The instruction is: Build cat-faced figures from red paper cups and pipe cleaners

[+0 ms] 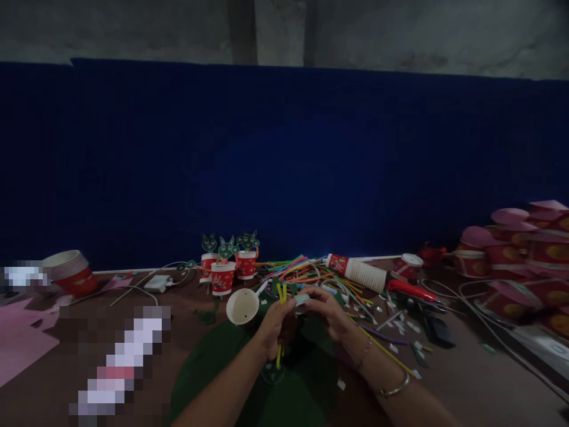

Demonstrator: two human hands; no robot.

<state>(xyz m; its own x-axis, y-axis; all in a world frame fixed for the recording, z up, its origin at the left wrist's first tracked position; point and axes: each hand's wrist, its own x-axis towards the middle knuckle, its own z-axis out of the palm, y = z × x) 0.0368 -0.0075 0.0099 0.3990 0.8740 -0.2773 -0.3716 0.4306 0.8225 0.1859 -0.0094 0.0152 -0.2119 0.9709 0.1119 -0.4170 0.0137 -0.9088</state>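
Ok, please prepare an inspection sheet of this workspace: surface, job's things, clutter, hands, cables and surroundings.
Surface: brown table, dark green round sheet at centre front.
Job's things: yellow stems, small pale piece, open paper cup.
Clutter: coloured stems, white scraps, red tool, red cups piled right.
Hands: left hand grips the yellow stems; right hand touches the small pale piece, grip unclear.
Cables: white cables at left and right.
Surroundings: blue partition, grey wall above.
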